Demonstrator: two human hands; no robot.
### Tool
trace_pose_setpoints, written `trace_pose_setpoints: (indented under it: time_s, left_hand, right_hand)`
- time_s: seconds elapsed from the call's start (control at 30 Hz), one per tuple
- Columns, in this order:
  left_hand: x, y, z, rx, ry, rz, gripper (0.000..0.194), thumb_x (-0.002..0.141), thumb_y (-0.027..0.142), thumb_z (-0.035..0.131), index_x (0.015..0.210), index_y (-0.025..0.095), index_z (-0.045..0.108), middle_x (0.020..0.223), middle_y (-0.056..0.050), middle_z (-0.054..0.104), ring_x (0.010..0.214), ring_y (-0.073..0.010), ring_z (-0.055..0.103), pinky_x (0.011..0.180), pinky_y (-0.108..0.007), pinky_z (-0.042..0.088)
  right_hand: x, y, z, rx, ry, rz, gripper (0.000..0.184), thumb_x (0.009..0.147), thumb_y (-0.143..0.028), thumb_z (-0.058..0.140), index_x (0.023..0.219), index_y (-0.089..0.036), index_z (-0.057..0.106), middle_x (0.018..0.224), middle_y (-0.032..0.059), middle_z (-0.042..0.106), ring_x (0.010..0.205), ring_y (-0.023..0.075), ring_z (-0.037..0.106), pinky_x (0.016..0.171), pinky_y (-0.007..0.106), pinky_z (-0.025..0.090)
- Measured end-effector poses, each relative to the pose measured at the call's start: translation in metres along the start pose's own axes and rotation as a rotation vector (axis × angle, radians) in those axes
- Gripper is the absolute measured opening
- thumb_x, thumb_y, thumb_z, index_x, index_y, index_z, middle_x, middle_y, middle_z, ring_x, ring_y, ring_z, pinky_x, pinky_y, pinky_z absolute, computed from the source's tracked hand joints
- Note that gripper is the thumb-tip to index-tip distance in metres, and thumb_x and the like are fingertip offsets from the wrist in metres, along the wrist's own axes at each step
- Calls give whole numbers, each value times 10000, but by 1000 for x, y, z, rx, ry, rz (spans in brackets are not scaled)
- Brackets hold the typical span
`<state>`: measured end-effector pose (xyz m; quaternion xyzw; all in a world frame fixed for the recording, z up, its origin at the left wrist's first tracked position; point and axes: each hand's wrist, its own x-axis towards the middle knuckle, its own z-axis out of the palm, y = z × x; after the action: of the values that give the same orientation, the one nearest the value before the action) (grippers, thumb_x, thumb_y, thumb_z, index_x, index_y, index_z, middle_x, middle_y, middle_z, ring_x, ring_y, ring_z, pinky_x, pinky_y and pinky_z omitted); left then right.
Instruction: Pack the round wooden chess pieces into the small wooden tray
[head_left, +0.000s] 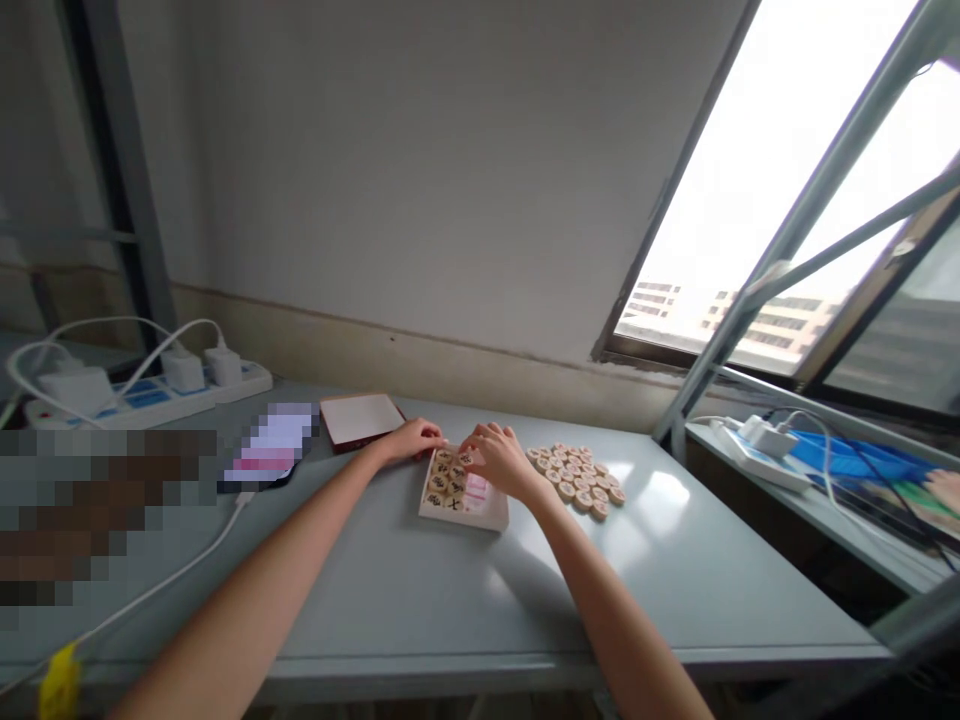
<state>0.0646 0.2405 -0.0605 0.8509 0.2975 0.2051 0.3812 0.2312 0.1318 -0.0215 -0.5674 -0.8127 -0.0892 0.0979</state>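
Note:
A shallow white box (465, 520) lies on the grey desk, part filled with round wooden Chinese chess pieces (437, 482) bearing dark characters; pink print shows on its bare right part. Over the box's far right side is my right hand (496, 458), fingers bent down and closed at a piece near the far edge, partly hidden by them. At the far left corner of the box, my left hand (415, 439) has its fingers curled together; what they grip, if anything, is hidden. Right of the box, several loose chess pieces (577, 475) with reddish characters lie in a cluster.
An open box lid (361, 418) lies behind my left forearm. Left of it is a phone (270, 445) on a white charging cable (202, 550). A power strip (180, 400) with plugs stands at the far left. Wall behind; metal frame post (720, 350) and window at right.

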Motion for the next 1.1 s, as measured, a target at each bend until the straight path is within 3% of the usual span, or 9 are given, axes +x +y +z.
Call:
trace_pose_setpoints:
  time_s: [0.2, 0.33, 0.43, 0.5, 0.6, 0.73, 0.9, 1.1]
  left_hand:
    - [1, 1, 0, -29, -1, -10, 473, 601, 598, 513, 618, 129, 564, 493, 17, 469, 454, -91, 368, 457, -218, 268]
    - [1, 2, 0, -47, -10, -30, 471, 581, 600, 528, 610, 132, 558, 496, 15, 480, 445, -90, 372, 455, -220, 266]
    - [1, 1, 0, -42, -10, -16, 475, 586, 603, 517, 611, 130, 553, 505, 14, 480, 440, -87, 365, 454, -223, 263]
    - [2, 0, 0, -39, -13, -12, 482, 588, 605, 511, 623, 126, 557, 514, 11, 480, 440, -86, 360, 457, -226, 263]
    - [2, -1, 0, -33, -19, -11, 492, 594, 599, 502, 654, 116, 572, 528, 6, 485, 450, -88, 358, 459, -228, 260]
    - [2, -3, -1, 4, -10, -3, 468, 615, 562, 492, 688, 109, 583, 512, 15, 459, 456, -88, 347, 457, -225, 251]
    - [1, -2, -1, 14, -18, 15, 449, 632, 540, 481, 681, 104, 572, 534, 14, 464, 473, -88, 355, 459, -218, 253]
    - [2, -3, 0, -8, -21, 6, 444, 630, 536, 490, 692, 106, 580, 517, 18, 459, 463, -88, 357, 457, -219, 258]
  right_hand:
    - [-15, 37, -13, 133, 133, 185, 161, 748, -311, 612, 898, -254, 596, 920, 14, 545, 922, 180, 456, 791, 308, 304]
    - [-33, 66, -14, 95, 9, 325, 159, 724, -265, 625, 878, -225, 610, 942, 47, 556, 960, 223, 455, 815, 356, 300]
    - [-40, 75, -14, 101, -11, 365, 298, 695, -239, 649, 983, -221, 571, 954, 46, 565, 958, 224, 465, 817, 363, 310]
    - [-38, 70, -16, 135, 31, 344, 333, 714, -254, 632, 1033, -239, 537, 965, 24, 562, 936, 194, 474, 815, 338, 322]
    - [-28, 50, -19, 288, 58, 180, 282, 728, -228, 620, 1002, -234, 552, 946, 10, 560, 849, 149, 492, 770, 278, 357]
    - [-16, 17, -12, 351, -81, -25, 276, 696, -191, 653, 963, -238, 598, 926, 16, 556, 833, 147, 491, 747, 261, 364]
    - [-12, 0, 5, 225, -74, -56, 261, 697, -237, 660, 952, -256, 608, 902, 15, 566, 879, 177, 482, 779, 302, 336]
    - [-17, 20, -9, 225, 15, 40, 182, 693, -324, 656, 852, -238, 631, 869, 12, 569, 857, 171, 496, 768, 291, 340]
